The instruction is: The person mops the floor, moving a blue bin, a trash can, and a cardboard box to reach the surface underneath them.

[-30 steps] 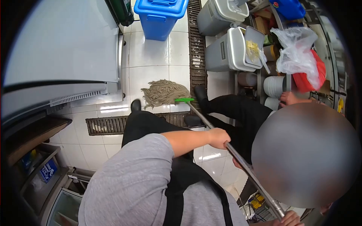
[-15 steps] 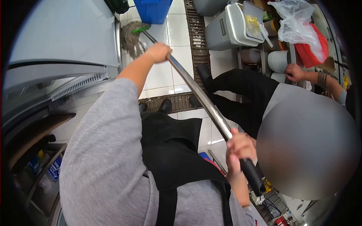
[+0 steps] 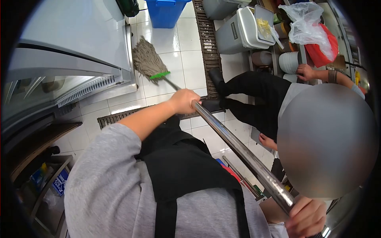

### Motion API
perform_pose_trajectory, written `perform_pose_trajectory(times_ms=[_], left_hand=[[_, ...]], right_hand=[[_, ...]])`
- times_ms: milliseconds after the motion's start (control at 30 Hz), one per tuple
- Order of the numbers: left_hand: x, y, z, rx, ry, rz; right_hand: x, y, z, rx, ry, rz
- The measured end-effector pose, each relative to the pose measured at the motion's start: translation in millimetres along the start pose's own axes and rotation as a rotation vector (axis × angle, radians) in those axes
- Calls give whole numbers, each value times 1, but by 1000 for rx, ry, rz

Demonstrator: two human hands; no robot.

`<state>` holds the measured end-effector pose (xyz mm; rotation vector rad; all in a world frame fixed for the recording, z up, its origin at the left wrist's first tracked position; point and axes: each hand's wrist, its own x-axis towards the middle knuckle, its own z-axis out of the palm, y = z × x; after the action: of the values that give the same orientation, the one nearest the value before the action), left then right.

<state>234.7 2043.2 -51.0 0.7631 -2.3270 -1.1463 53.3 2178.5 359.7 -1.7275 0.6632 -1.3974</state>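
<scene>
A string mop (image 3: pixel 151 61) with a grey-brown head and a green clamp lies on the white tiled floor, beside the fridge base. Its long metal handle (image 3: pixel 242 152) runs diagonally towards my body. Partway down that handle, my left hand (image 3: pixel 185 101) is wrapped round the pole. At the lower right, my right hand (image 3: pixel 307 216) grips the upper end, with fingers closed round it. The black grip at the handle's end is mostly hidden by this hand and the frame edge.
A co-worker in black trousers (image 3: pixel 254 89) crouches at right, one hand (image 3: pixel 306 72) by white stacked containers (image 3: pixel 289 62). A blue bin (image 3: pixel 164 14), grey-white bin (image 3: pixel 232 37), drain grating (image 3: pixel 209 43) and fridge (image 3: pixel 75 31) surround the floor. Shelves (image 3: pixel 59 166) stand at left.
The mop head has come nearer, away from the blue bin. My left hand has moved down and right in view, and my right hand has moved further to the lower right.
</scene>
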Motion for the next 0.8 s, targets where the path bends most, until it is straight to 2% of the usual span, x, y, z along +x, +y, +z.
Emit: perform_pose_trajectory(times_ms=[33, 133, 167, 200, 267, 333, 400, 467, 600, 667, 733, 800], left_hand=[[3, 0, 3, -33, 8, 31], [25, -19, 0, -75, -21, 138], [37, -26, -3, 7, -88, 80], [51, -39, -3, -5, -62, 87], [84, -60, -9, 20, -12, 108], [112, -72, -18, 221, -36, 10], [129, -87, -11, 350, 10, -71], [131, -100, 5, 345, -12, -57], [112, -66, 22, 302, -213, -7], [86, -24, 18, 228, -294, 76], [51, -5, 31, 179, -391, 51], [12, 15, 32, 126, -429, 170]], right_hand=[[21, 8, 14, 86, -103, 48], [13, 12, 25, 8, -98, 12], [10, 19, 24, 11, -133, 4], [5, 27, 26, 4, -129, 7], [-7, 47, 37, -260, 54, 20], [-21, 84, 47, -303, 168, -63], [-30, 102, 60, -406, 216, 43], [-46, 116, 76, -499, 287, 42], [-70, 72, 89, -496, 434, 88], [-79, 40, 101, -506, 611, 82], [-89, 7, 116, -463, 642, 63], [-100, -27, 128, -432, 638, 66]])
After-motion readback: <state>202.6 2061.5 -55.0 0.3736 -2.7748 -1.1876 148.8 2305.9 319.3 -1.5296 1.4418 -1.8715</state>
